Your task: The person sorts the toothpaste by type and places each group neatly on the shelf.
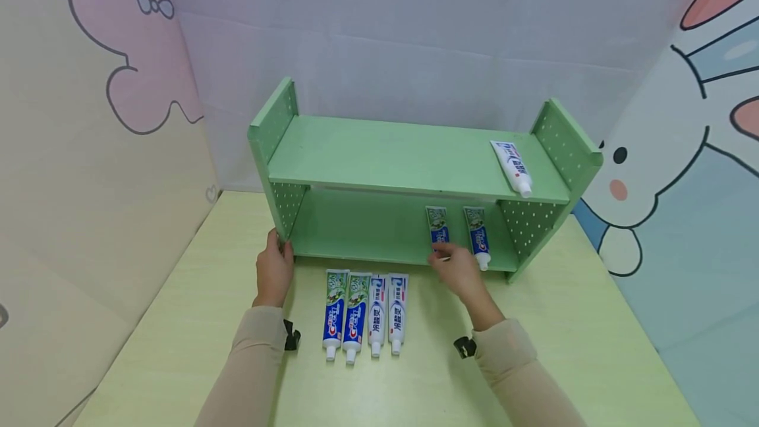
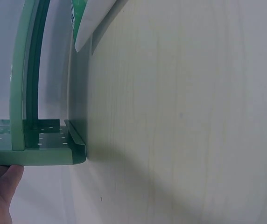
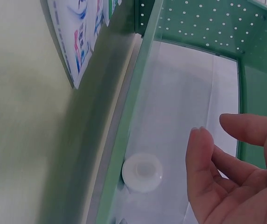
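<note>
Lying on the lower shelf of the green rack, right of centre, the toothpaste tube sits just left of a second tube. The right hand is at the first tube's cap end; thumb and fingers are curved with a gap between them, pinching nothing. The left hand pinches the left side panel near its base.

Possible faults: a sideways brush of the right fingers could skew the tube or drive it against its neighbour. Catching the cap could draw it over the front edge. An uneven pull on the panel could shift the rack, disturbing the white tube on the upper shelf or striking the row of four tubes on the table.

Orientation: the long axis runs front to back, slightly skewed, with the flat end to the rear and the cap end towards the person. In the right wrist view a white cap, probably this tube's, lies beside the front lip
</note>
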Motion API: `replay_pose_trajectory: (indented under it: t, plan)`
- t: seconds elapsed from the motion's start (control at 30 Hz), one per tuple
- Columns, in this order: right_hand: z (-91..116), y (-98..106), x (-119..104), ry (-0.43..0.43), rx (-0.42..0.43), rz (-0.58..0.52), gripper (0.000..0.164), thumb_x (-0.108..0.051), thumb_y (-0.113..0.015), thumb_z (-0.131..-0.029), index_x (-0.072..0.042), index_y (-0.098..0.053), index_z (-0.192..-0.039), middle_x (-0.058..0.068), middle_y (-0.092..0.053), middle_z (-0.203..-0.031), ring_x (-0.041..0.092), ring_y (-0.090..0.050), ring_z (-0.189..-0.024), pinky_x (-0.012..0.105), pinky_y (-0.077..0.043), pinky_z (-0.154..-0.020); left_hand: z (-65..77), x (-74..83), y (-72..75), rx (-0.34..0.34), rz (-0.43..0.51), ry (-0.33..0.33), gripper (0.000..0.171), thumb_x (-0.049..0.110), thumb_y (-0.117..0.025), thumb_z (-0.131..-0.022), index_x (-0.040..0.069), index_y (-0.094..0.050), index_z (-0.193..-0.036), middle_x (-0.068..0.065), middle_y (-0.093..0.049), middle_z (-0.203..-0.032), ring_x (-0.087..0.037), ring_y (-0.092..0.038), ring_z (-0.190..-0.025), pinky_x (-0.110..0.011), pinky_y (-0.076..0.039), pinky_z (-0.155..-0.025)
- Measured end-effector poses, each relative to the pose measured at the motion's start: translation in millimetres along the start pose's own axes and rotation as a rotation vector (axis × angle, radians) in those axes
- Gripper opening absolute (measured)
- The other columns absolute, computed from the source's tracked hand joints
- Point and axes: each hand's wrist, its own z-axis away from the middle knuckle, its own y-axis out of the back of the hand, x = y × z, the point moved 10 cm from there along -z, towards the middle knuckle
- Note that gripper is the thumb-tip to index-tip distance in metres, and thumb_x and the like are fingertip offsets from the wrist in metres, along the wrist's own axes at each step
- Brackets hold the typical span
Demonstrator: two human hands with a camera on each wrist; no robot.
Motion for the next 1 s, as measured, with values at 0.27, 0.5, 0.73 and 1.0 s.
replay_pose_trajectory:
  t: [0.27, 0.5, 0.73, 1.0]
  plan:
    - [11, -17, 1, 0.009, -0.004, -0.014, 0.035, -0.007, -0.063, -0.094, 0.003, -0.06, -0.128, 0.009, -0.064, -0.101, 0.019, -0.059, -0.067, 0.029, -0.049, -0.057, 0.9, 0.2, 0.3, 0.004, 0.001, -0.012, 0.034, 0.006, -0.054, -0.1, 0.0, -0.047, -0.133, -0.031, -0.064, -0.108, -0.044, -0.066, -0.089, -0.055, -0.05, -0.068]
    - [18, -31, 8, 0.0, -0.017, -0.014, 0.036, -0.007, -0.063, -0.093, 0.004, -0.06, -0.127, 0.009, -0.064, -0.1, 0.032, -0.062, -0.075, 0.03, -0.05, -0.058, 1.2, 1.5, 0.6, -0.001, 0.004, -0.019, 0.034, 0.005, -0.053, -0.1, -0.001, -0.046, -0.133, -0.031, -0.064, -0.108, -0.043, -0.065, -0.089, -0.054, -0.05, -0.068]
    - [23, -44, 14, 0.006, -0.027, -0.001, 0.037, -0.007, -0.064, -0.092, 0.006, -0.06, -0.127, 0.009, -0.064, -0.099, 0.028, -0.062, -0.069, 0.031, -0.05, -0.057, 0.7, 2.7, 1.1, -0.005, -0.004, -0.009, 0.034, 0.006, -0.052, -0.101, -0.001, -0.046, -0.133, -0.032, -0.063, -0.11, -0.044, -0.065, -0.092, -0.055, -0.05, -0.071]
    - [25, -60, 28, -0.028, -0.041, 0.016, 0.035, -0.006, -0.067, -0.09, 0.006, -0.062, -0.123, 0.008, -0.064, -0.094, 0.015, -0.058, -0.06, 0.029, -0.049, -0.056, 0.4, 3.0, 0.8, -0.001, -0.001, -0.009, 0.034, 0.005, -0.053, -0.1, -0.001, -0.047, -0.132, -0.03, -0.064, -0.108, -0.043, -0.066, -0.088, -0.054, -0.05, -0.067]
